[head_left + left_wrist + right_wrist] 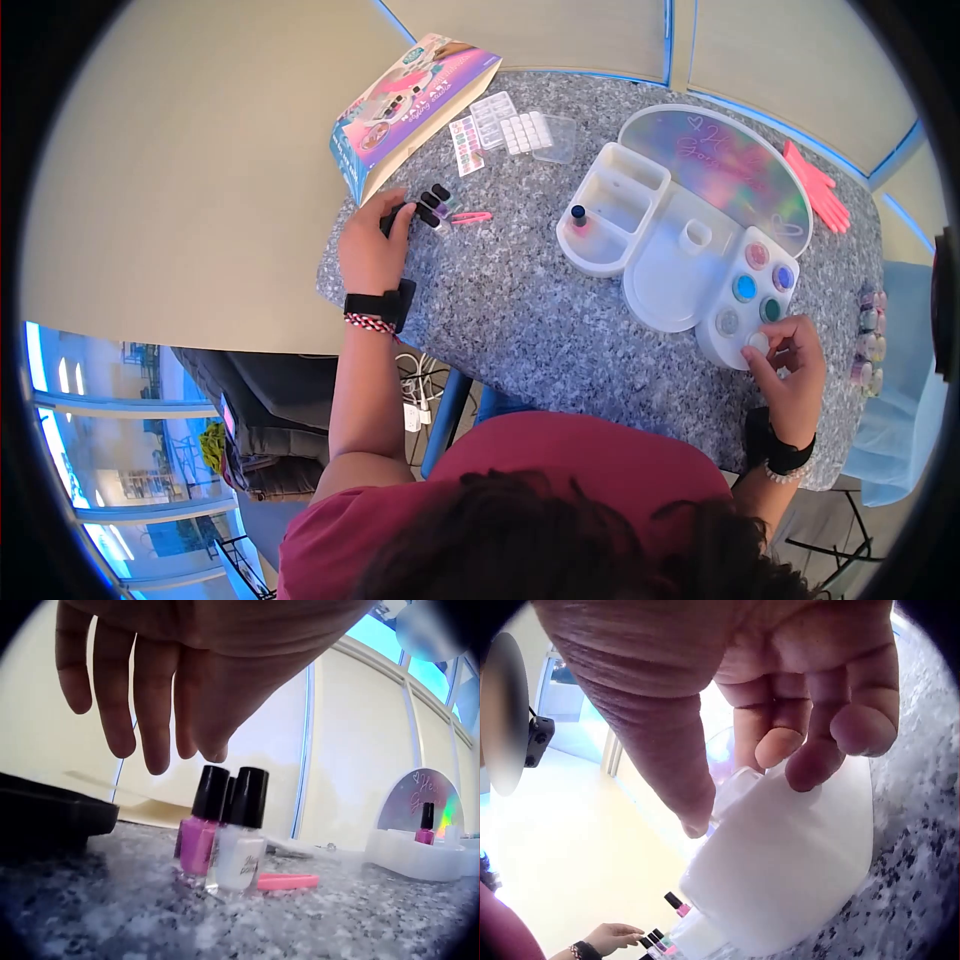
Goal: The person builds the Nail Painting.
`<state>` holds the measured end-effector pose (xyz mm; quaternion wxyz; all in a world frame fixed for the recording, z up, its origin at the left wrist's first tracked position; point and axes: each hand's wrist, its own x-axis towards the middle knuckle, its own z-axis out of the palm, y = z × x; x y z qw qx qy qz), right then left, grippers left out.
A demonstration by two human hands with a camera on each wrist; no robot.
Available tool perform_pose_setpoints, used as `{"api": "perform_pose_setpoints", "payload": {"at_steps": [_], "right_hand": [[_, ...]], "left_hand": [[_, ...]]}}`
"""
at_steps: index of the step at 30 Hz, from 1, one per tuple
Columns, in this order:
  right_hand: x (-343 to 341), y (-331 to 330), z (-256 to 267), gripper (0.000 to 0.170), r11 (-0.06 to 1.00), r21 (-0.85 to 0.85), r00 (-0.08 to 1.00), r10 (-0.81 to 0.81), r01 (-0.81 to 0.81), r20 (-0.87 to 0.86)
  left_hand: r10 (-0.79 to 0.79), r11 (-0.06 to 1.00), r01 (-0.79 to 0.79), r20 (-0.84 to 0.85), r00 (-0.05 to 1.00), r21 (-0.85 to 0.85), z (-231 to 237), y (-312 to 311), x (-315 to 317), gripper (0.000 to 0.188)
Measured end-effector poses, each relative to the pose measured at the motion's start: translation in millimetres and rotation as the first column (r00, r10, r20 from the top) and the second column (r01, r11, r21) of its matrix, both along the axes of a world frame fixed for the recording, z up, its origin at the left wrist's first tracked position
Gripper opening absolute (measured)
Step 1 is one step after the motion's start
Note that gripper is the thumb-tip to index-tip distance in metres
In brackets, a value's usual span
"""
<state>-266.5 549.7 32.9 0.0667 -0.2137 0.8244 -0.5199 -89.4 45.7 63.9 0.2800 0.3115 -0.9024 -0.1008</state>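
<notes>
My left hand [372,250] hovers by a small group of black-capped nail polish bottles [428,215]. In the left wrist view its fingers hang down relaxed above a purple bottle [197,844] and a white bottle [240,859], with no clear grip on either. My right hand [795,370] pinches a small clear-white round pot [759,343] between thumb and fingers at the near end of the white case [672,290]. In the right wrist view, the fingers partly hide this pot [739,789]. Several glitter pots, one of them blue [744,288], sit in the case's right section.
A pink-capless clip [472,217] lies beside the bottles. Behind are a nail art box [410,110], a sticker sheet [467,146] and white trays [526,132]. One bottle [579,218] stands in the case. Pink gloves [818,190] and stacked small jars [870,340] are at the right.
</notes>
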Motion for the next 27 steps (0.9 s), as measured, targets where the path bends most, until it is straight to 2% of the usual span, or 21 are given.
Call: {"api": "perform_pose_setpoints", "payload": {"at_steps": [4, 6, 9, 11, 12, 15, 17, 19, 21, 23, 24, 25, 27], "right_hand": [[3, -1, 5, 0.033, 1.000, 0.020, 1.000, 0.007, -0.006, -0.027], [8, -5, 13, 0.034, 0.999, 0.042, 0.999, 0.000, 0.002, -0.039], [13, -7, 19, 0.030, 0.995, 0.030, 0.995, -0.100, 0.099, 0.012], [12, -4, 9, 0.023, 0.945, -0.302, 0.988, -0.093, 0.126, 0.120], [11, -5, 10, 0.013, 0.920, -0.365, 0.986, -0.101, 0.144, 0.134], [8, -10, 16, 0.010, 0.861, -0.436, 0.963, -0.199, 0.261, 0.184], [2, -11, 12, 0.010, 0.848, -0.468, 0.967, -0.195, 0.249, 0.161], [-4, -14, 10, 0.011, 0.693, -0.651, 0.950, -0.195, 0.310, 0.245], [-6, -19, 21, 0.012, 0.643, -0.705, 0.953, -0.172, 0.299, 0.248], [-5, -24, 31, 0.013, 0.579, -0.763, 0.954, -0.104, 0.289, 0.282], [-6, -22, 30, 0.013, 0.581, -0.767, 0.957, -0.076, 0.272, 0.281], [-7, -23, 28, 0.013, 0.575, -0.768, 0.955, -0.092, 0.282, 0.281], [-3, -28, 24, 0.011, 0.697, -0.683, 0.975, -0.134, 0.219, 0.176]], "left_hand": [[0.062, 0.990, -0.071, 0.073, 0.995, 0.126, 0, -2, -1, 0.026], [-0.004, 0.988, -0.005, 0.058, 0.998, 0.153, -2, -5, -4, 0.024], [-0.056, 0.988, 0.048, 0.050, 0.997, 0.146, -4, -10, -8, 0.023], [-0.094, 0.985, 0.087, 0.041, 0.995, 0.146, -6, -11, -8, 0.023], [-0.119, 0.984, 0.114, 0.027, 0.993, 0.138, -7, -13, -8, 0.022], [-0.094, 0.987, 0.089, 0.032, 0.995, 0.131, -12, -21, -7, 0.022], [-0.112, 0.986, 0.107, 0.031, 0.993, 0.128, -11, -22, -6, 0.021], [-0.062, 0.990, 0.058, 0.028, 0.998, 0.127, -11, -24, -3, 0.019], [-0.046, 0.990, 0.045, 0.007, 0.999, 0.130, -4, -21, -1, 0.019], [0.111, 0.993, -0.112, -0.033, 0.993, -0.026, 10, -14, 0, 0.018], [0.129, 0.988, -0.137, -0.110, 0.986, -0.069, 19, -5, -2, 0.016], [0.112, 0.990, -0.120, -0.110, 0.988, -0.071, 32, 8, -8, 0.016], [-0.091, 0.995, 0.075, -0.352, 0.932, -0.058, 52, 42, -19, 0.013]]}}
